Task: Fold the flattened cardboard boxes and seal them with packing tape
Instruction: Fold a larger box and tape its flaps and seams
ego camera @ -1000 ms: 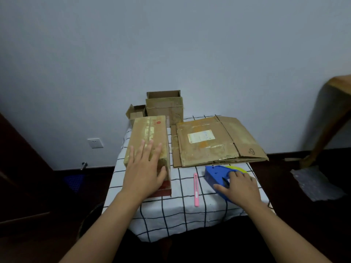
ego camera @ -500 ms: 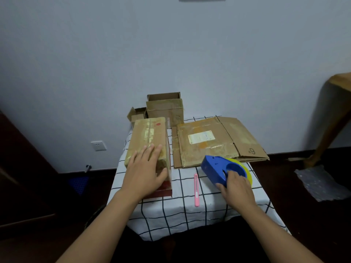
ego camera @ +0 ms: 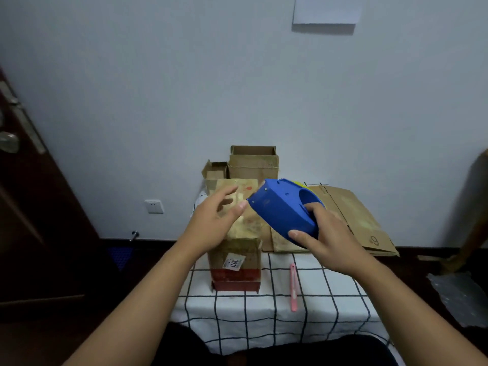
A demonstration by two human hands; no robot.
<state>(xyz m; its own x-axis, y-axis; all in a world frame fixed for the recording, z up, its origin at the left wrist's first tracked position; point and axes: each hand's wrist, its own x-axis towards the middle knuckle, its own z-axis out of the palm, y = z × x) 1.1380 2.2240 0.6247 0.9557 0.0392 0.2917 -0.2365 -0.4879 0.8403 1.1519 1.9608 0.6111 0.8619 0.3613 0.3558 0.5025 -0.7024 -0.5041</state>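
Note:
A folded cardboard box (ego camera: 239, 249) with old tape and a red lower band stands on the checked tablecloth (ego camera: 266, 320). My right hand (ego camera: 324, 236) grips a blue tape dispenser (ego camera: 284, 207) with a yellow roll, held in the air above the box's right side. Just above the box top hovers my left hand (ego camera: 215, 215), fingers spread and relaxed, its fingertips near the dispenser's front end. A flattened cardboard box (ego camera: 351, 220) lies to the right on the table.
Two open cardboard boxes (ego camera: 253, 162) stand at the back of the table against the wall. A pink utility knife (ego camera: 293, 286) lies near the front edge. A dark door is at the left, plastic wrap (ego camera: 459, 294) on the floor at the right.
My right hand has lifted the tape dispenser off the table and brought it up over the box. My left hand has come off the box top. The camera has moved closer.

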